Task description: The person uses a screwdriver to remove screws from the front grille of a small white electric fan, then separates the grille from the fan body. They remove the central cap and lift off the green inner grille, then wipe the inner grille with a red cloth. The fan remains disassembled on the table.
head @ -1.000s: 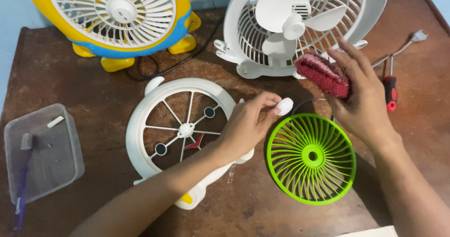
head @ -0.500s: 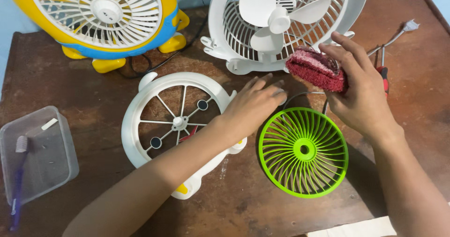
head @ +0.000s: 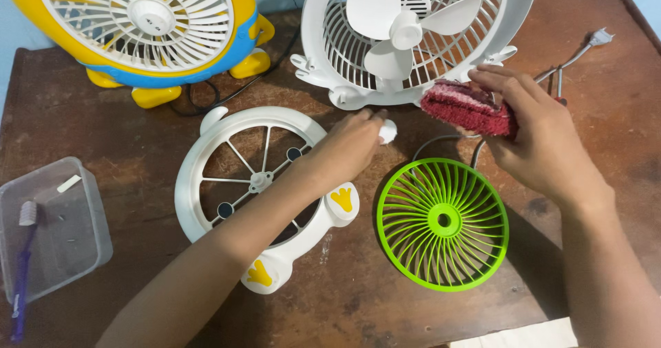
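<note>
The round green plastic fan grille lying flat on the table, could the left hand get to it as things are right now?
Probably yes. The round green plastic fan grille lies uncovered just beside the left hand, with bare brown table between. But that hand already pinches a small white cap, so its fingers are occupied.

The frame's top edge is cutting off the yellow fan (head: 144, 24) at eleven o'clock and the white fan (head: 413, 35) at one o'clock, while the right hand (head: 533, 138) is hiding most of the red-handled screwdriver (head: 559, 86).
</note>
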